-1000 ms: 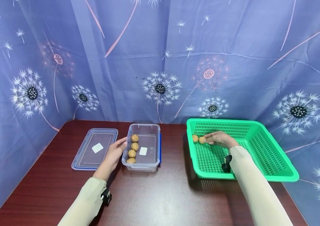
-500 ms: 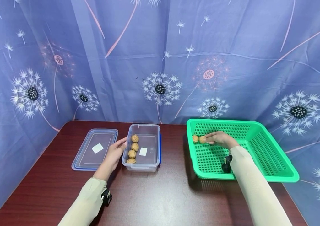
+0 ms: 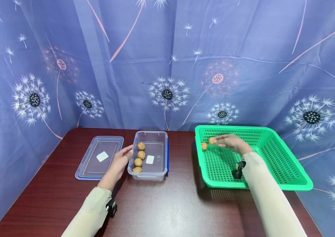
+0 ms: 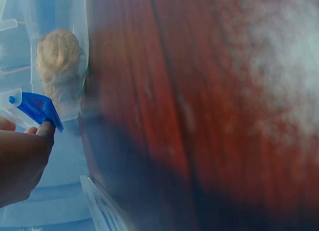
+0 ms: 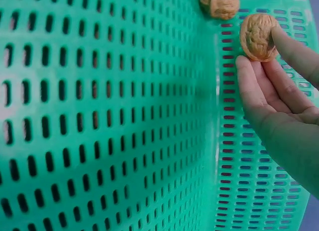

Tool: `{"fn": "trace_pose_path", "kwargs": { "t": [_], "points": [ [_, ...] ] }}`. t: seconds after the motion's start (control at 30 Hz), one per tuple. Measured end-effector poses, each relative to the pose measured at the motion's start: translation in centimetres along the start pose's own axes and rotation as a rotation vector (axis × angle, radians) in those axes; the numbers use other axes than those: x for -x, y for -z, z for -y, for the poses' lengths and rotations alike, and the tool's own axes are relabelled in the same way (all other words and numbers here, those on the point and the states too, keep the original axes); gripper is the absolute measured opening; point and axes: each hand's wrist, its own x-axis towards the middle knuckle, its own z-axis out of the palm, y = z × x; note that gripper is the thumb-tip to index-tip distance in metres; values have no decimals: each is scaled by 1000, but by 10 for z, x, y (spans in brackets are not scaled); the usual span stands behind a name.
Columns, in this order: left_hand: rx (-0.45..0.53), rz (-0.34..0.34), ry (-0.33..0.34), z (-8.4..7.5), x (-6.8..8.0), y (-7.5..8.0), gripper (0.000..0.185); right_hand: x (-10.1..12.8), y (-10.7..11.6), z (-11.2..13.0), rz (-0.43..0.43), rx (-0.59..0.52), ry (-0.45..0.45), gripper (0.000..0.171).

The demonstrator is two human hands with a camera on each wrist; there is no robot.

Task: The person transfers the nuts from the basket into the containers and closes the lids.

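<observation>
My right hand (image 3: 229,142) pinches a walnut (image 5: 257,37) between thumb and fingertips, raised inside the green plastic basket (image 3: 285,187). Another walnut (image 3: 204,145) lies at the basket's left wall, just beside the held one. On the left, my left hand (image 3: 120,163) holds the near-left side of a clear plastic box (image 3: 158,148), its fingers at the blue latch (image 4: 37,107). Several walnuts (image 3: 141,154) stand in a row along that box's left wall. The left wrist view shows one walnut (image 4: 59,54) through the clear wall.
Left of the box, a clear lid (image 3: 111,144) with a blue seal and a white label lies flat on the dark red wooden table (image 3: 167,210). A blue dandelion-print curtain (image 3: 126,82) hangs behind the table and along its sides.
My right hand has lifted the walnut it pinches slightly up and away from the basket floor. My left hand and the box have stayed in place.
</observation>
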Motion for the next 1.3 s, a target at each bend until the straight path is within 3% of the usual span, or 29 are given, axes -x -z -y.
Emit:
{"fn": "trace_pose_path", "kwargs": {
  "t": [0.23,0.57,0.8,1.3],
  "points": [
    [-3,-2,-6,-1,1,-2,41,3,3,8,-5,-120,37,58],
    [-3,-1,-21,-3,0,-3,41,11,1,27,-9,-191,82,60],
    [-12,-4,-19,0,2,-3,41,18,-8,41,-30,-210,107,61],
    [-26,-7,-40,4,4,-2,41,28,-39,78,-64,-395,172,55]
  ]
}}
